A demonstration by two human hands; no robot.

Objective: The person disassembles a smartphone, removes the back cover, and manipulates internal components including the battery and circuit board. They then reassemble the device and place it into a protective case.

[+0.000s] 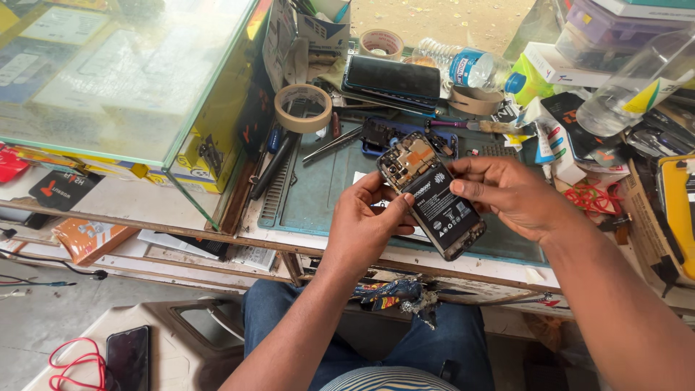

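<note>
Premises: a small phone-repair stall, open to bare ground behind. Evidence centres on the teal rubber work mat [318,185] on the bench. On the mat lie metal tweezers [334,144] and a dismantled blue phone frame [405,135]. Left of the mat stands a glass display counter [137,80] over boxed stock. Behind the mat: rolls of tape [302,108], stacked dark handsets [393,78].

Head-worn view, steeply downward, close over cluttered workbench [217,239] and lap.
</note>
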